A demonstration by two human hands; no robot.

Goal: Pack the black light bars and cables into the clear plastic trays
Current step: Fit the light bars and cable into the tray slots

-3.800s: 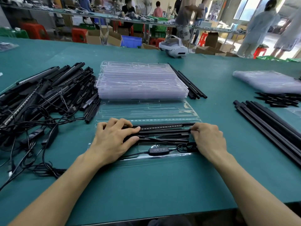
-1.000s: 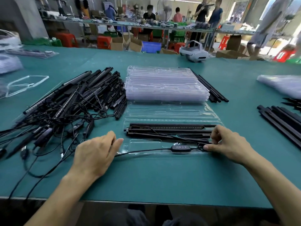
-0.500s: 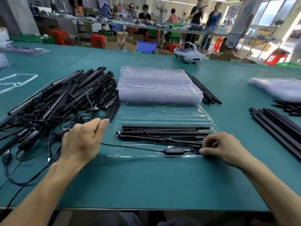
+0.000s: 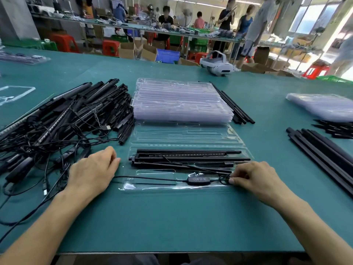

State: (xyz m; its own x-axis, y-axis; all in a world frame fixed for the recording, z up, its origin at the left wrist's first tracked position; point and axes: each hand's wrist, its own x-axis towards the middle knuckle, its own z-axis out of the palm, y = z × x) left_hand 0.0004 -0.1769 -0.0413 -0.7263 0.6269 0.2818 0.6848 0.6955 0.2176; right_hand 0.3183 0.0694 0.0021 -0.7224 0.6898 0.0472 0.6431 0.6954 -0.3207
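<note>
Since nearly four seconds back, when both hands pressed on the ends of the bars (image 4: 189, 157), the left hand (image 4: 93, 173) has come off the tray (image 4: 131, 185) and now sits on the tabletop (image 4: 172, 217) just beside its left edge. The right hand (image 4: 254, 178) has dropped to the near right corner. The bars lie in the tray's middle slots, long axis left to right, square to the person. The cable (image 4: 152, 178) runs parallel to them along the near channel, with the controller (image 4: 197, 179) lying in it right of centre. The right hand has thumb and curled fingers pinched on a small coil of cable just right of the controller. The left hand is knuckles up with its fingers bent down. The cable's far run disappears under it, so I cannot tell whether it grasps the cable or only rests over it. The step seems to be seating the cable. The slack lies leftward from the right hand, so the left hand is the nearer one to feed it in. A pile (image 4: 66, 119) of unpacked bars and leads sits at the left, and a stack (image 4: 181, 104) of empty trays lies beyond.
</note>
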